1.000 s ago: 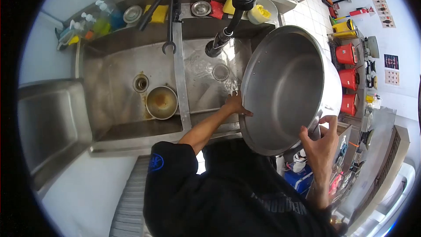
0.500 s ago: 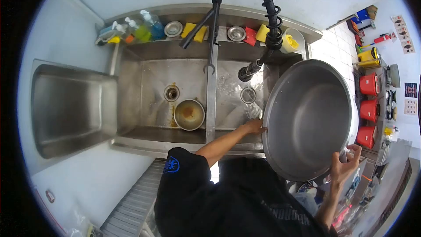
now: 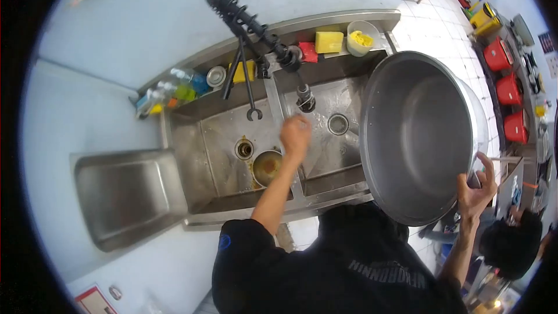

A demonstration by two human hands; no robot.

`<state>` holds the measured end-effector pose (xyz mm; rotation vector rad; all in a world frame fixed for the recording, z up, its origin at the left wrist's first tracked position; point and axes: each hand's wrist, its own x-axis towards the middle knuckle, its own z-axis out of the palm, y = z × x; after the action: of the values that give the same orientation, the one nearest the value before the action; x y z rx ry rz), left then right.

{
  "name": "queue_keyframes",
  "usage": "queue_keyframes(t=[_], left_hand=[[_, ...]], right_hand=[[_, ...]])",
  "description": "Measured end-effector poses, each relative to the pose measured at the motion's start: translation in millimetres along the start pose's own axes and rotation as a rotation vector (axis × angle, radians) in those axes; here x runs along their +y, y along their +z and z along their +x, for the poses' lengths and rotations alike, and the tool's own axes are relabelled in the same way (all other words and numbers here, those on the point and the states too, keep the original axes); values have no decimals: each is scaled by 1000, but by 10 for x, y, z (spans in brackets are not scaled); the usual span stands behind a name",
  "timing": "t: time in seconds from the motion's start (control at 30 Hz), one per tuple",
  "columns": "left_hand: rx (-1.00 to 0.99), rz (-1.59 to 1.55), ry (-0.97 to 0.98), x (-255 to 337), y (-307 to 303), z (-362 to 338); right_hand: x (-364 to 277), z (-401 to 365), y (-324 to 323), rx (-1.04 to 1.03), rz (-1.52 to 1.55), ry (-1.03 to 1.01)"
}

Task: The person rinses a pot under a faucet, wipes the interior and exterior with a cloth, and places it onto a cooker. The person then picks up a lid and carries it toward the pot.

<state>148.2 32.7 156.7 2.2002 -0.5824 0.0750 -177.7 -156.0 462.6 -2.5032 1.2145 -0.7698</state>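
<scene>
A large grey metal pot (image 3: 415, 139) is tilted with its wide mouth facing me, over the right end of the sink. My right hand (image 3: 478, 191) is closed around a handle on its right side. My left hand (image 3: 296, 138) is off the pot, above the divider between the basins, just below the spray nozzle (image 3: 306, 100) of the black hose tap. Its fingers are blurred and partly hidden behind the back of the hand. Beneath my left forearm, a small metal bowl (image 3: 265, 170) with brownish residue sits in the left basin (image 3: 218, 134).
Along the back ledge stand soap bottles (image 3: 185, 90), yellow sponges (image 3: 329, 42), a red packet (image 3: 308, 52) and a plastic tub (image 3: 361, 39) with yellow contents. Red bins (image 3: 509, 89) line the right. A person in a black cap (image 3: 512, 245) is at lower right.
My left hand has let go of the pot's left rim and moved up and left towards the spray nozzle. The right hand keeps its hold. A person has appeared at lower right.
</scene>
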Motion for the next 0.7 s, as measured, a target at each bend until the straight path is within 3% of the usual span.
queue_keyframes(t=[0.07, 0.1, 0.13, 0.17, 0.2, 0.27, 0.33, 0.4, 0.53, 0.6, 0.63, 0.7], left_hand=[[73, -24, -133, -121, -287, 440], [127, 0, -98, -113, -399, 651], [211, 10, 101, -593, -226, 905], [113, 38, 122, -606, -313, 1104], [13, 65, 147, -565, -377, 1258], [-81, 240, 228, -641, -403, 1464], [-73, 322, 211, -719, -383, 1637], [-14, 155, 309, -704, -381, 1770], [-149, 3, 455, -637, -462, 1807], [-241, 149, 499, -843, -454, 1806], [-241, 147, 515, -877, -449, 1781], [-125, 313, 574, -888, -421, 1753]], right_hand=[[-34, 15, 6, 18, -8, -66], [-45, 23, 23, 47, 24, -78], [162, -14, -7, 30, -109, -142], [-81, 25, 4, 68, 35, -3], [-151, 50, -82, -2, -80, 4], [-107, 30, -46, 32, -17, 1], [-144, 22, -76, 15, 35, 53], [-162, 22, -93, 7, 6, 79], [-135, 32, -89, 5, -22, 99], [-120, 26, -55, 48, 0, 29], [-166, 33, -83, 1, 18, 108], [-170, 10, -82, 13, 3, 95]])
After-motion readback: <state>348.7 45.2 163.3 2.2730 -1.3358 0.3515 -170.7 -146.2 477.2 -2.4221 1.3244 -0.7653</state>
